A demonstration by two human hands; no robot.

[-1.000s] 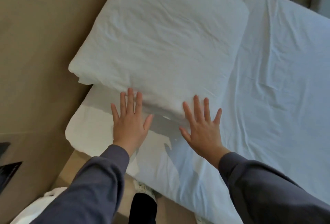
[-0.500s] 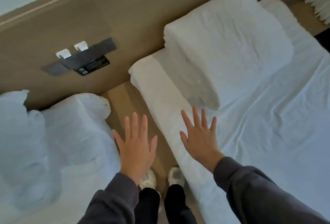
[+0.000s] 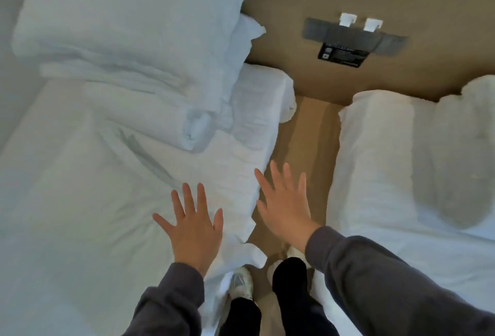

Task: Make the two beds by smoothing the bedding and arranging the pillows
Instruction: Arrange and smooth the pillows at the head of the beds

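I'm seeing both hands spread wide and empty: left hand over the rumpled left bed below its pillow, right hand over the floor gap beside the right bed.

Left hand now over rumpled bed

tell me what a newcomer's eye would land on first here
Two bare hands with spread fingers fill the lower middle: the left hand over the rumpled left bed, the right hand above that bed's edge and the floor strip between the beds. At upper left a bulky pillow tops bunched bedding; the right bed looks smoother. A dark panel sits on the tan wall above the gap.
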